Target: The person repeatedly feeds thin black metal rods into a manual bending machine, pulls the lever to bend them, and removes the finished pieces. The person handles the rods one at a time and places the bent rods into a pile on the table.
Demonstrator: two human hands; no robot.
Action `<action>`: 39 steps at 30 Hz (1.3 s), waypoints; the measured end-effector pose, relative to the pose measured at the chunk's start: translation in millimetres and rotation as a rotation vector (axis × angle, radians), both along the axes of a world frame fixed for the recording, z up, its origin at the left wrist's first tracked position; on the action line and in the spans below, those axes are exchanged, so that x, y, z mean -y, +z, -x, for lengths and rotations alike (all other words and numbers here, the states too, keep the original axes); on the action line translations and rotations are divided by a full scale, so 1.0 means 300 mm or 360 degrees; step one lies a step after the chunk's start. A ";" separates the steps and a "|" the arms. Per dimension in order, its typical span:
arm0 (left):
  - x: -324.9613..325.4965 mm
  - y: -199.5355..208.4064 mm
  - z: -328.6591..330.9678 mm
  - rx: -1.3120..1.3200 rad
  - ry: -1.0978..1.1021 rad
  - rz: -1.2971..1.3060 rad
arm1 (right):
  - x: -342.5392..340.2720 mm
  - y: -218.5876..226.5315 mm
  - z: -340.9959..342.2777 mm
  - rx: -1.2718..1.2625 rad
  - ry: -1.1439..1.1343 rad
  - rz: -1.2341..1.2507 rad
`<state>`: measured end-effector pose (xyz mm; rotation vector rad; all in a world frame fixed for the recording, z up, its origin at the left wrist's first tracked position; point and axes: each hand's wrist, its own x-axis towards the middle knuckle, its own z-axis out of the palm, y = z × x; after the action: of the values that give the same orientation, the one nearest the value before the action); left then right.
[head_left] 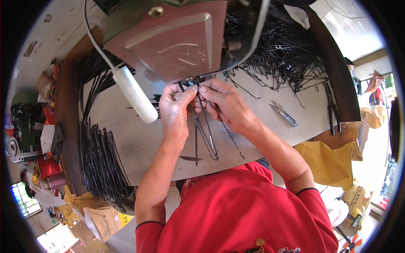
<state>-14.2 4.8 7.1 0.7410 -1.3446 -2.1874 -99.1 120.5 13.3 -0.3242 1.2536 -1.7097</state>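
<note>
Both my hands are close together under the head of a green and brown-red machine [168, 46]. My left hand [174, 110] pinches thin black cords between thumb and fingers, right at the small metal part below the machine head. From the other side my right hand [228, 103] is closed on the same cords, its thumb near the left thumb. Several cord ends [207, 130] hang down from the fingers toward me over the pale tabletop [253, 122]. The exact point where the cords meet the machine is partly hidden by my fingertips.
A thick bundle of black cords [101, 162] lies at the table's left edge, and a tangled heap [278, 55] at the far right. Thread snips [284, 114] and a long black-handled tool [332, 107] lie to the right. A white lamp [135, 95] hangs left of my hands.
</note>
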 end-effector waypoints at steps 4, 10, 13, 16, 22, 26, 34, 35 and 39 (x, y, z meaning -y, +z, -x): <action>-0.005 0.014 -0.004 -0.0030 0.0061 0.0059 | 0.023 0.015 -0.036 -0.0131 -0.0097 0.0004; 0.116 0.186 -0.213 0.0544 0.0100 0.0370 | -0.089 0.043 -0.042 -0.0897 0.0171 -0.0528; 0.332 0.192 -0.454 0.1016 -0.0043 0.1203 | -0.228 -0.020 0.094 -0.2031 -0.0076 -0.1074; 0.365 0.131 -0.531 0.1134 0.0182 0.1824 | -0.267 0.008 0.188 -0.2408 0.0251 -0.1464; 0.153 0.036 -0.357 0.0915 -0.0103 0.2137 | -0.202 0.087 0.234 -0.2546 0.0963 -0.1473; 0.112 -0.001 -0.342 0.0664 -0.0007 0.2047 | -0.245 0.055 0.190 -0.2587 0.0779 -0.1514; -0.153 0.104 -0.506 0.0764 -0.0886 0.1248 | -0.398 0.084 -0.100 -0.2153 0.0524 -0.0675; -0.162 0.096 -0.545 0.0768 -0.1043 0.1194 | -0.438 0.093 -0.150 -0.1984 0.0714 -0.0631; -0.161 0.033 -0.666 0.1011 -0.1080 0.0531 | -0.579 -0.019 -0.252 -0.1590 0.0882 -0.0773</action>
<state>185.5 53.0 17.1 0.9948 -2.5171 -2.1623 -23.6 294.1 7.6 -1.1860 1.9745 -0.6868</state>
